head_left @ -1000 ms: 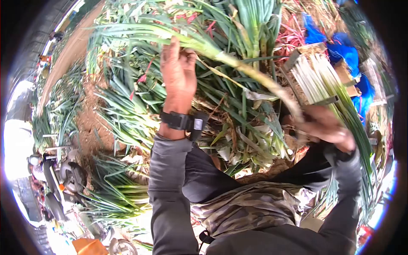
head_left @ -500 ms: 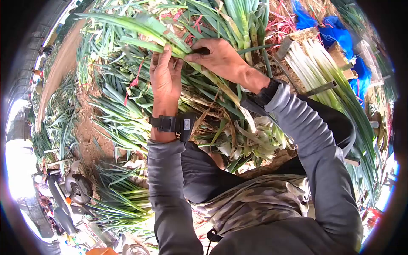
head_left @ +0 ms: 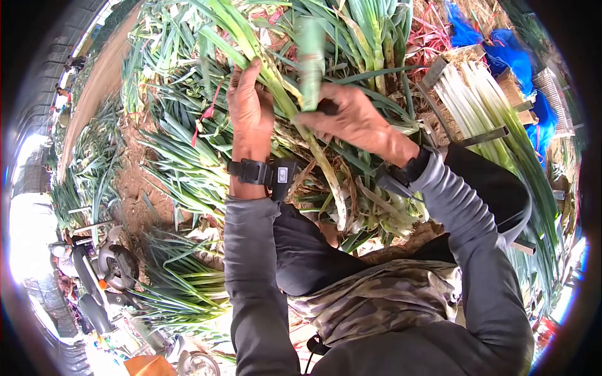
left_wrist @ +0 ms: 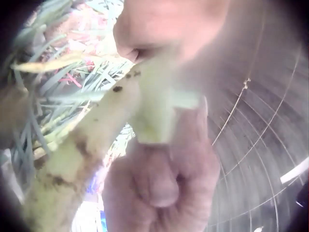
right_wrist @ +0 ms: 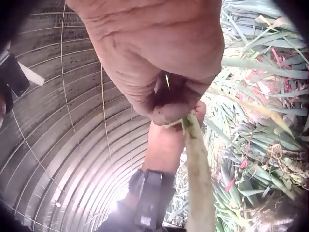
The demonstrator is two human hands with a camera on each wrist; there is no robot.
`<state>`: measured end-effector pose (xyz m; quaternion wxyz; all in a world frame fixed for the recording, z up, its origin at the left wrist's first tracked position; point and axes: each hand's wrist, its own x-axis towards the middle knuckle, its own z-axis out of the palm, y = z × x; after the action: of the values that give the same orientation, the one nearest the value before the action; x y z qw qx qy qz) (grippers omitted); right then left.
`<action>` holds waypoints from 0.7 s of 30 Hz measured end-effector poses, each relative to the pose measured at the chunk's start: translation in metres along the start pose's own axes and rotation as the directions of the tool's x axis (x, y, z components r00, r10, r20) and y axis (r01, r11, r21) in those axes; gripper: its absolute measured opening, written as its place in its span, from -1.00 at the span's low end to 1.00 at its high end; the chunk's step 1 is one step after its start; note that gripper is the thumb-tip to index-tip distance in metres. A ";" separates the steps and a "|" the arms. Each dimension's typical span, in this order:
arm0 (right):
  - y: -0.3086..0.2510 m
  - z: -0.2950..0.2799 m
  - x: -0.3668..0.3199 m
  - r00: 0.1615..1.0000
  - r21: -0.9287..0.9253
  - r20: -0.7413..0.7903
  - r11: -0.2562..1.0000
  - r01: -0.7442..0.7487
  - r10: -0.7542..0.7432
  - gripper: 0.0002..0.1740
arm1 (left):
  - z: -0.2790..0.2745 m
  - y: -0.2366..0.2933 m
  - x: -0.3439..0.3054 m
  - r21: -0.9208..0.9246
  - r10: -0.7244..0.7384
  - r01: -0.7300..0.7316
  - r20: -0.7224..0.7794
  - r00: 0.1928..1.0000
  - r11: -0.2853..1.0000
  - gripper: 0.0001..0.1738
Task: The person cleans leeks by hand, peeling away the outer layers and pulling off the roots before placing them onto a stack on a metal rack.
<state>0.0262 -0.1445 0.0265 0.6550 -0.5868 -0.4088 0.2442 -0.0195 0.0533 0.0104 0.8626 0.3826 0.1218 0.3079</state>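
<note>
A long green onion stalk [head_left: 285,103], brown-stained along its pale lower end, runs diagonally between the two hands. My left hand [head_left: 251,109] grips it near where the leaves fan out. Beside it my right hand [head_left: 360,122] pinches a blurred green leaf [head_left: 310,56] that stands upward, close against the stalk. In the right wrist view, the right fingertips press together at the top of the pale stalk [right_wrist: 199,179]. The left wrist view shows the dirt-spotted stalk [left_wrist: 63,174] close up, with the left hand's curled fingers [left_wrist: 161,186] beside it.
Piles of green onions [head_left: 182,150] lie to the left and ahead. Cleaned white stalks [head_left: 461,100] rest in a metal-and-wood frame at the right, near blue netting [head_left: 508,53] and pink ties [head_left: 433,41]. A motorcycle [head_left: 116,263] stands far left.
The right hand came from the root end up to the leaves, then moved slightly right and down with a leaf pulled aside. The stalk now stands more upright.
</note>
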 end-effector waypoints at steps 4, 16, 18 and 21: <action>0.025 -0.025 -0.027 0.977 0.254 -0.113 0.956 -0.146 0.180 -0.84 | -0.002 0.006 -0.002 0.000 0.030 -0.030 -0.028 0.999 1.000 -0.70; 0.192 -0.079 -0.176 0.820 -0.677 0.025 0.614 -0.407 0.572 -0.51 | -0.021 0.030 -0.010 0.050 0.025 -0.029 0.085 0.996 0.998 -0.82; 0.116 -0.068 -0.095 0.862 -0.255 -0.032 0.830 -0.496 0.505 -0.46 | -0.020 0.025 -0.005 0.070 -0.031 0.023 0.116 0.993 0.997 -0.72; 0.029 -0.041 -0.024 0.910 0.017 0.027 0.910 -0.415 0.414 -0.35 | -0.004 0.016 -0.008 0.043 -0.086 0.079 0.179 0.980 0.996 -0.62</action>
<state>0.0515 -0.1815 -0.0072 0.5899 -0.6500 -0.2798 0.3888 -0.0345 0.0591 0.0195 0.8752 0.4188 0.0641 0.2336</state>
